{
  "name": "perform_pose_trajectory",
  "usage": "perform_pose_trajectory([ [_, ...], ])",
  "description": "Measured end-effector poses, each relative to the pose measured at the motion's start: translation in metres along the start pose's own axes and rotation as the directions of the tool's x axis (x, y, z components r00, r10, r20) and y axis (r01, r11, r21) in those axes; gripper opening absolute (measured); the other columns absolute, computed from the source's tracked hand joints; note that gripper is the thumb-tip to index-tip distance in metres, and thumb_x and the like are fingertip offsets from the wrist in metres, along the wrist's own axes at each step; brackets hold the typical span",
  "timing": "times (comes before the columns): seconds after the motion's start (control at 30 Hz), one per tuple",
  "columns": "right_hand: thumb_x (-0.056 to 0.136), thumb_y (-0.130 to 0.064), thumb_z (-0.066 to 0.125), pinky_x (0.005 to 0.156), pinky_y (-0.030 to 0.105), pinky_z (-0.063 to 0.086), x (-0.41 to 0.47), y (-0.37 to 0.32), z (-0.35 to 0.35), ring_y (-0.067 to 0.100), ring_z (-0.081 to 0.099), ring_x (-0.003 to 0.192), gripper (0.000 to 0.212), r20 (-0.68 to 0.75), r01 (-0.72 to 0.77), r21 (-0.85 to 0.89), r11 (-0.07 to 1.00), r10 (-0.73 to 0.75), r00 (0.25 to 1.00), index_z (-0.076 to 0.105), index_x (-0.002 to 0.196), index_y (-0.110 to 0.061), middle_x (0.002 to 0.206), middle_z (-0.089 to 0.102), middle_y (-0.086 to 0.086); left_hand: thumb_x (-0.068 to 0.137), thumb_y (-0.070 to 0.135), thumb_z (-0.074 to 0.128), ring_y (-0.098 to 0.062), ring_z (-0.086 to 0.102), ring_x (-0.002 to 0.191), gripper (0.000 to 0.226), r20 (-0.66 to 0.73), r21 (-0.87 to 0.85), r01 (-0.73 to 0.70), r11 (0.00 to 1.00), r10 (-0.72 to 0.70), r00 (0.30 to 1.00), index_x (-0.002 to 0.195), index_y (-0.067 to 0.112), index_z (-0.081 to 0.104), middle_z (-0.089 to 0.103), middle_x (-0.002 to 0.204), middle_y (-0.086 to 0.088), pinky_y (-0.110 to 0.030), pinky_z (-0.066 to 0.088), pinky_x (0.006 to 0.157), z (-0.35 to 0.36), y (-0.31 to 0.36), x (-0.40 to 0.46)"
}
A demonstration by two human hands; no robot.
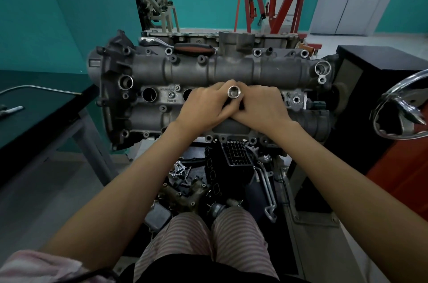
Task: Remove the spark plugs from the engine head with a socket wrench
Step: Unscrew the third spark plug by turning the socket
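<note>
Both hands, left hand [203, 106] and right hand [259, 106], are pinching the socket [234, 92] over the engine head [231, 69], so one slip probably drops it down a plug hole [149, 94] off to the left.

A shiny silver socket [234, 92] sits between the hands; beneath them, the dull grey engine head [208, 69] — beyond it, a black-and-orange handle [194, 48]; nearer, pink-and-grey striped trousers [199, 234].
</note>
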State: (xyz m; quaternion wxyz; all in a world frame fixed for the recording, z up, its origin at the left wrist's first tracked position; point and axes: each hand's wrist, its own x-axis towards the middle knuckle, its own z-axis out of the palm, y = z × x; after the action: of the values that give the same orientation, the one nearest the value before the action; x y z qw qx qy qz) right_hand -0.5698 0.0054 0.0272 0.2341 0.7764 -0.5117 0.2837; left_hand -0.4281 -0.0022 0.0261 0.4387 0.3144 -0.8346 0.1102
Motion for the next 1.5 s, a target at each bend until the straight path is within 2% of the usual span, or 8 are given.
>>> perform_pose_trajectory([
  [0.23, 0.089, -0.039, 0.047, 0.056, 0.031, 0.026, 0.0005, 0.0042, 0.0010, 0.033, 0.061, 0.077, 0.030, 0.051, 0.007, 0.019, 1.000, -0.008, 0.999, 0.066, 0.091, -0.015, 0.078, 0.068, 0.011, 0.086, 0.039, 0.049, -0.034, 0.062, 0.060, 0.040, -0.061, -0.017, 0.005, 1.000, -0.006, 0.998, 0.076, 0.003, 0.064, 0.063, 0.066, -0.012, -0.036, 0.045, 0.050, -0.0006, -0.0006, 0.0002],
  [0.47, 0.083, -0.035, 0.049, 0.052, 0.030, 0.027, 0.0008, 0.0011, -0.0014, 0.036, 0.061, 0.067, 0.034, 0.025, 0.021, 0.033, 0.999, -0.021, 0.999, 0.050, 0.097, -0.005, 0.073, 0.066, 0.012, 0.082, 0.028, 0.042, -0.037, 0.054, 0.048, 0.033, -0.082, -0.004, 0.006, 1.000, -0.006, 0.997, 0.079, -0.003, 0.054, 0.059, 0.061, -0.013, -0.029, 0.038, 0.046, 0.0003, 0.0019, -0.0013],
  [0.57, 0.084, -0.040, 0.049, 0.051, 0.028, 0.025, 0.0002, 0.0017, -0.0017, 0.033, 0.061, 0.067, 0.036, 0.020, 0.007, 0.018, 1.000, -0.007, 1.000, 0.054, 0.098, -0.007, 0.072, 0.066, 0.010, 0.085, 0.029, 0.046, -0.036, 0.058, 0.049, 0.036, -0.101, 0.037, -0.007, 0.999, 0.011, 0.995, 0.078, -0.002, 0.061, 0.062, 0.060, -0.014, -0.029, 0.041, 0.046, 0.0016, 0.0001, -0.0013],
  [0.73, 0.084, -0.034, 0.048, 0.052, 0.029, 0.022, -0.0010, 0.0020, -0.0026, 0.037, 0.059, 0.063, 0.030, 0.037, 0.002, 0.046, 0.999, -0.004, 0.999, 0.056, 0.068, -0.010, 0.064, 0.063, 0.015, 0.086, 0.037, 0.050, -0.033, 0.058, 0.052, 0.041, -0.093, -0.030, -0.016, 0.999, 0.013, 0.996, 0.070, 0.002, 0.063, 0.061, 0.058, -0.011, -0.037, 0.045, 0.045, -0.0002, -0.0016, -0.0017],
  [0.97, 0.081, -0.034, 0.052, 0.050, 0.029, 0.027, -0.0011, -0.0002, -0.0046, 0.035, 0.060, 0.060, 0.036, 0.017, 0.004, 0.060, 0.998, -0.005, 1.000, 0.048, 0.099, -0.003, 0.066, 0.064, 0.011, 0.081, 0.026, 0.047, -0.033, 0.054, 0.052, 0.027, -0.099, -0.044, -0.005, 0.999, 0.001, 0.995, 0.073, 0.002, 0.053, 0.056, 0.063, -0.008, -0.032, 0.040, 0.046, -0.0010, 0.0023, -0.0023],
  [1.13, 0.087, -0.038, 0.048, 0.054, 0.030, 0.026, -0.0007, 0.0035, -0.0004, 0.034, 0.060, 0.069, 0.032, 0.045, 0.025, -0.029, 0.999, -0.024, 0.999, 0.063, 0.087, -0.009, 0.072, 0.065, 0.012, 0.083, 0.026, 0.054, -0.030, 0.058, 0.048, 0.031, -0.125, -0.058, -0.018, 0.998, 0.010, 0.992, 0.067, 0.002, 0.064, 0.062, 0.056, -0.010, -0.032, 0.044, 0.043, 0.0001, -0.0014, -0.0026],
  [1.37, 0.077, -0.034, 0.054, 0.046, 0.023, 0.021, -0.0019, -0.0006, -0.0045, 0.032, 0.057, 0.048, 0.029, -0.037, 0.041, 0.067, 0.997, -0.039, 0.999, 0.049, 0.079, -0.005, 0.058, 0.060, 0.008, 0.082, 0.029, 0.046, -0.029, 0.050, 0.050, 0.030, -0.092, -0.094, -0.028, 0.995, 0.019, 0.996, 0.072, 0.001, 0.049, 0.053, 0.062, -0.006, -0.031, 0.039, 0.044, -0.0030, 0.0001, -0.0025],
  [1.5, 0.082, -0.037, 0.056, 0.050, 0.027, 0.025, -0.0014, 0.0009, -0.0022, 0.033, 0.060, 0.060, 0.029, 0.015, 0.020, 0.012, 1.000, -0.020, 1.000, 0.058, 0.081, -0.008, 0.065, 0.063, 0.010, 0.084, 0.027, 0.045, -0.031, 0.053, 0.048, 0.030, -0.097, -0.017, -0.033, 0.999, 0.031, 0.995, 0.070, 0.002, 0.053, 0.058, 0.060, -0.009, -0.033, 0.042, 0.042, 0.0008, -0.0001, -0.0023],
])
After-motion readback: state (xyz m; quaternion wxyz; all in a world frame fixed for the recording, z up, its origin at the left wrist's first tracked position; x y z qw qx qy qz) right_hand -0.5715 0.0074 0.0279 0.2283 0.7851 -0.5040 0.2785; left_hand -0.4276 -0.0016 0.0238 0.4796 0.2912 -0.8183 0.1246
